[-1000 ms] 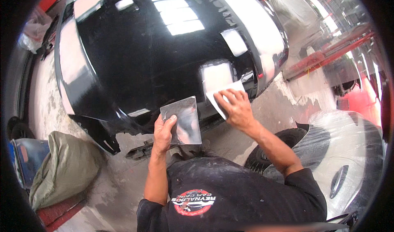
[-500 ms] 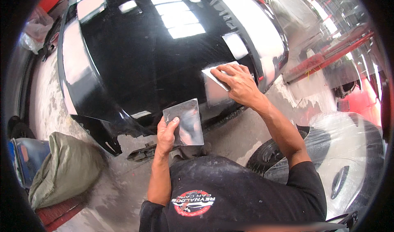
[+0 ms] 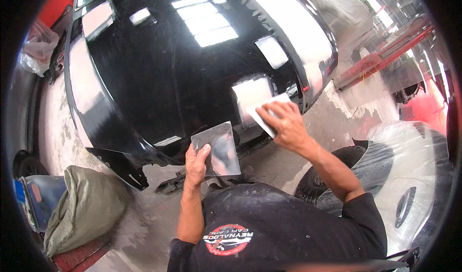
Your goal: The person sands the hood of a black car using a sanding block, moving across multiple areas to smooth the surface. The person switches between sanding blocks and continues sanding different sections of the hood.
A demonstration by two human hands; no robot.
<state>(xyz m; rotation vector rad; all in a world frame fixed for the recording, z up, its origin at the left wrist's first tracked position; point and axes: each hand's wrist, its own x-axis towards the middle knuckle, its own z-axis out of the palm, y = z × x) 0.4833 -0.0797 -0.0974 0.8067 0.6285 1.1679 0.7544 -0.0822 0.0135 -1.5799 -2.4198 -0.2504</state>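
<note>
In front of me is a black car hood (image 3: 139, 75) with several pale patches on it. My left hand (image 3: 196, 164) grips a thin, shiny grey rectangular plate (image 3: 224, 149) by its left side, thumb on top, just off the hood's front edge. A white flat spreader (image 3: 260, 117) is pinched in my right hand (image 3: 289, 126), fingers laid over its upper face. It overlaps the near right part of a pale filler patch (image 3: 243, 93) at the hood's front right; whether it touches the surface I cannot tell. Farther back lies a smaller white patch (image 3: 272, 52).
A white fender area (image 3: 288, 17) runs along the hood's right side. Behind my right elbow are a tyre (image 3: 313, 178) and a plastic-wrapped white car part (image 3: 385, 190). An olive sack (image 3: 89, 207) slumps at lower left. Red metal beams (image 3: 375, 63) stand at right.
My right hand has drawn the spreader toward me and slightly right, uncovering more of the filler patch. The left hand keeps its hold on the plate. The whole view has shifted slightly.
</note>
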